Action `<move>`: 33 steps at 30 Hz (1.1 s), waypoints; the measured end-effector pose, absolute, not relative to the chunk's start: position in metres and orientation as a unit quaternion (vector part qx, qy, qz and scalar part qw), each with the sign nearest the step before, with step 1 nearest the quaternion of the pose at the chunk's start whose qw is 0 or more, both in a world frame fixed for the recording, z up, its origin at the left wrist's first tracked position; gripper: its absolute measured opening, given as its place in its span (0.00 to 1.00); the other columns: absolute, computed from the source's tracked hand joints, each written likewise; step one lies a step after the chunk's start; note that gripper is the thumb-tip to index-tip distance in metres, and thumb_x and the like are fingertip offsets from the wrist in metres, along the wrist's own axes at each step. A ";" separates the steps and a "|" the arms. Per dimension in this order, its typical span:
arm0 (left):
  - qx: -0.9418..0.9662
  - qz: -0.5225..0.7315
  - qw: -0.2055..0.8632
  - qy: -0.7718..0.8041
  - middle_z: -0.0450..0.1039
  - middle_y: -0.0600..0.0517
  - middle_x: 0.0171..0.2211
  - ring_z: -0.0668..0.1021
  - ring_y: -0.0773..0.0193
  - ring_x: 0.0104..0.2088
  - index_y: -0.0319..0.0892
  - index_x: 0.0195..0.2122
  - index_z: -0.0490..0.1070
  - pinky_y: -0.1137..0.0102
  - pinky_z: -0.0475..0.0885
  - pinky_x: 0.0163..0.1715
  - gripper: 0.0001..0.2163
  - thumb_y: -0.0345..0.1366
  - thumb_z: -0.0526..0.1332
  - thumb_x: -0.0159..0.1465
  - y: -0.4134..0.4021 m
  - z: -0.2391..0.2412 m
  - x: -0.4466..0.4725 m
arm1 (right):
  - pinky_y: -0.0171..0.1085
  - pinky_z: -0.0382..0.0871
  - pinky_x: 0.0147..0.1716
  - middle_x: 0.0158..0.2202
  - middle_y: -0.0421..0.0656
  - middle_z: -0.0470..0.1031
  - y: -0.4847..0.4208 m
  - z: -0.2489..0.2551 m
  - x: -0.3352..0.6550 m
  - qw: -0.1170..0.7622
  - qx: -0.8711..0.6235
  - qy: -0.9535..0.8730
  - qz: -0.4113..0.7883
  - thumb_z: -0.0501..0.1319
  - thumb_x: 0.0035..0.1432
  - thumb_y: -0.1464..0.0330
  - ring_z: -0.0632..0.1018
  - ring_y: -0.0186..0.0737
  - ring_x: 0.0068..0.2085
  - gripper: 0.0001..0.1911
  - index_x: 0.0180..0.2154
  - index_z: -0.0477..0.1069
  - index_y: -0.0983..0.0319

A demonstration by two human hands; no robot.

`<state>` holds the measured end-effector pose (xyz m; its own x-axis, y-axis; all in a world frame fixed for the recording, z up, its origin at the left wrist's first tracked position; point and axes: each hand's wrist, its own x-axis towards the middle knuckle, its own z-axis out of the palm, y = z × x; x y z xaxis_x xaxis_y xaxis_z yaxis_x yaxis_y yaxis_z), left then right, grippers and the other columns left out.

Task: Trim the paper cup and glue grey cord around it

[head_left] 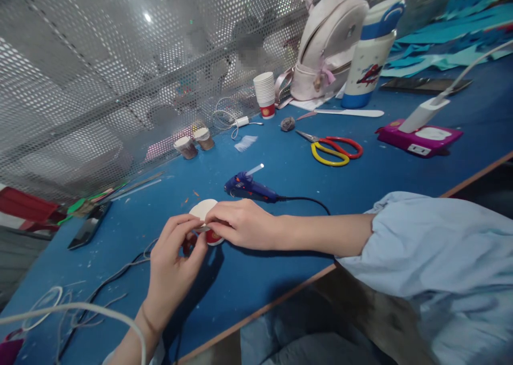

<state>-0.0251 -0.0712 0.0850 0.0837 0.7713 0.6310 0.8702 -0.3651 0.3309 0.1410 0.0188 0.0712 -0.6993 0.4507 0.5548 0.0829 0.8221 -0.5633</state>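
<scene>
A small red paper cup (215, 237) with a white round top (203, 209) stands on the blue table between my hands. My left hand (176, 247) pinches the near left side of its rim with thumb and fingers. From the right, my right hand (240, 222) presses its bent fingers and thumb on the same rim, close to the left fingertips. The fingers hide part of the edge where they meet. Just behind my right hand lies a blue hot glue gun (250, 187), a clear glue stick jutting from its back.
Scissors (331, 150) with red and yellow handles, a grey yarn ball (287, 123) and stacked paper cups (264, 95) lie beyond. A purple power strip (420, 139) is at right. Two covered cups (186, 147) stand by the mesh screen (120, 76). Cables (100, 287) cross the left side.
</scene>
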 end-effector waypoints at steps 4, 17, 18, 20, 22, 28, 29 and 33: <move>-0.729 -0.387 0.075 -0.560 0.72 0.52 0.32 0.73 0.69 0.26 0.41 0.32 0.72 0.73 0.67 0.24 0.03 0.31 0.61 0.62 -0.071 0.087 -0.020 | 0.34 0.66 0.38 0.38 0.46 0.79 0.015 0.076 0.141 0.338 -0.161 -0.886 0.275 0.56 0.65 0.73 0.77 0.38 0.38 0.08 0.37 0.74 0.65; -0.692 -0.411 0.049 -0.591 0.72 0.53 0.31 0.74 0.68 0.29 0.42 0.32 0.73 0.73 0.69 0.27 0.03 0.32 0.61 0.62 -0.070 0.084 -0.029 | 0.34 0.57 0.25 0.35 0.42 0.79 0.000 0.069 0.153 0.295 -0.056 -0.943 0.143 0.54 0.63 0.72 0.76 0.36 0.31 0.08 0.41 0.71 0.63; -0.689 -0.412 0.044 -0.595 0.72 0.53 0.30 0.74 0.68 0.29 0.42 0.32 0.73 0.73 0.69 0.26 0.03 0.32 0.61 0.62 -0.071 0.084 -0.029 | 0.35 0.57 0.25 0.33 0.42 0.79 -0.001 0.068 0.153 0.288 -0.040 -0.950 0.110 0.54 0.64 0.71 0.75 0.36 0.30 0.07 0.39 0.71 0.63; -0.684 -0.415 0.038 -0.599 0.72 0.53 0.30 0.74 0.68 0.29 0.42 0.32 0.73 0.73 0.69 0.26 0.03 0.32 0.61 0.62 -0.071 0.083 -0.029 | 0.35 0.56 0.25 0.30 0.42 0.78 -0.002 0.066 0.153 0.289 -0.023 -0.955 0.054 0.54 0.65 0.67 0.75 0.36 0.29 0.08 0.37 0.70 0.62; -0.680 -0.421 0.034 -0.600 0.72 0.53 0.31 0.74 0.67 0.29 0.42 0.32 0.73 0.73 0.70 0.26 0.03 0.33 0.61 0.62 -0.071 0.083 -0.029 | 0.37 0.57 0.26 0.28 0.42 0.78 0.000 0.066 0.154 0.306 -0.028 -0.952 0.012 0.55 0.66 0.62 0.74 0.36 0.27 0.12 0.36 0.70 0.63; -0.658 -0.443 0.011 -0.609 0.71 0.53 0.32 0.75 0.68 0.27 0.42 0.33 0.73 0.72 0.71 0.26 0.03 0.34 0.61 0.62 -0.072 0.082 -0.029 | 0.37 0.59 0.30 0.32 0.46 0.77 0.012 0.076 0.163 0.383 -0.096 -0.919 -0.011 0.49 0.69 0.61 0.74 0.37 0.30 0.18 0.38 0.72 0.65; -0.658 -0.444 0.008 -0.609 0.71 0.53 0.32 0.75 0.68 0.27 0.42 0.34 0.73 0.73 0.71 0.26 0.02 0.34 0.61 0.62 -0.072 0.082 -0.029 | 0.37 0.61 0.31 0.34 0.46 0.77 0.014 0.078 0.163 0.395 -0.106 -0.913 0.002 0.48 0.70 0.64 0.74 0.38 0.32 0.18 0.39 0.73 0.65; -0.673 -0.430 0.017 -0.602 0.72 0.53 0.32 0.75 0.68 0.28 0.42 0.34 0.73 0.73 0.71 0.27 0.02 0.33 0.61 0.63 -0.071 0.081 -0.028 | 0.36 0.65 0.38 0.38 0.47 0.75 0.019 0.077 0.156 0.420 -0.122 -0.897 0.064 0.52 0.68 0.68 0.73 0.40 0.41 0.13 0.41 0.74 0.65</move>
<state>-0.0278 -0.0710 0.0814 -0.0946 0.7952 0.5990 0.8240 -0.2751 0.4953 0.1556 0.0195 0.0769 -0.6176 0.2721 0.7379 0.1641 0.9622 -0.2175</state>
